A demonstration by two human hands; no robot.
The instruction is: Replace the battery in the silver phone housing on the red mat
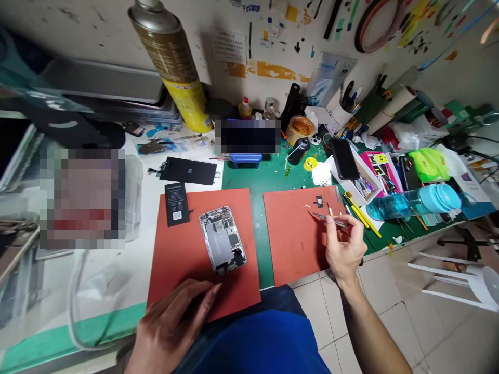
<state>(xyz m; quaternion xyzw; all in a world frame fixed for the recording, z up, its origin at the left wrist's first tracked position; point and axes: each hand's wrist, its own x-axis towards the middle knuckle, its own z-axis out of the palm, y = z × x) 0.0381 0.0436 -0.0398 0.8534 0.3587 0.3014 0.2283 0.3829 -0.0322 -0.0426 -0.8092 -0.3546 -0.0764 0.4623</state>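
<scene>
An opened phone body (223, 240), its metal inner parts showing, lies tilted on the left red mat (171, 265). My left hand (175, 317) rests at that mat's lower edge, just below the phone, fingers loosely extended and nothing in them. Over the right red mat (292, 244), my right hand (345, 244) pinches a slim screwdriver (320, 216) whose tip points left. Close to that tip are a small black part (319, 201) and some tiny pale bits. A black battery (176, 204) lies at the left mat's upper corner.
Behind the left mat lies a black screen panel (189, 171). A blue stand (245, 160), a spray can (171, 62) and a dark phone (344, 159) stand or lie farther back. To the right are yellow tweezers (362, 214) and a blue water bottle (413, 201).
</scene>
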